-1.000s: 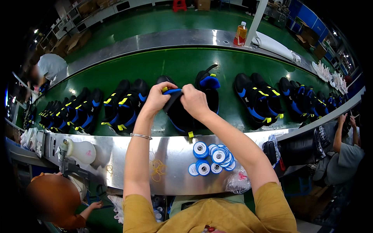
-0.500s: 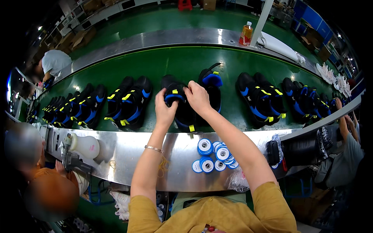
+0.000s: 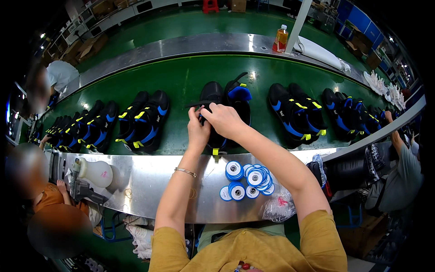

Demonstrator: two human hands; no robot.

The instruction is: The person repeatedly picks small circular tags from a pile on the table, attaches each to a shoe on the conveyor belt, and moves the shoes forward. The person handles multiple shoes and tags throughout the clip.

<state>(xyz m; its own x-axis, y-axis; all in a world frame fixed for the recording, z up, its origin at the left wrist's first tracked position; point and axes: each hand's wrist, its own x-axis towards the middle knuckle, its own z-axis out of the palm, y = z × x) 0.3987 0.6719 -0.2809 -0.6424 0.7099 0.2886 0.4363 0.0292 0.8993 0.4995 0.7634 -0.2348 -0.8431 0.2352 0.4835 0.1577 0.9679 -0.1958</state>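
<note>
Green conveyor belt (image 3: pixel 190 81) carries black shoes in pairs. Centre pair (image 3: pixel 226 106) sits near its front edge. Left hand (image 3: pixel 198 129) and right hand (image 3: pixel 223 119), pressed together, pinch the left shoe's lace (image 3: pixel 195 104).

Brown cardboard boxes (image 3: pixel 86 45) stand on the green floor beyond the far steel rail at upper left, with another brown cardboard box (image 3: pixel 237 5) at the top edge. A clear plastic bottle of orange drink with a label band (image 3: pixel 281 39) stands on the far steel rail, and a crumpled clear plastic bag (image 3: pixel 278 209) lies on the near steel shelf beside round blue-and-white tape rolls (image 3: pixel 247 179); a bluish glowing screen (image 3: pixel 10 124) shows at the far left
</note>
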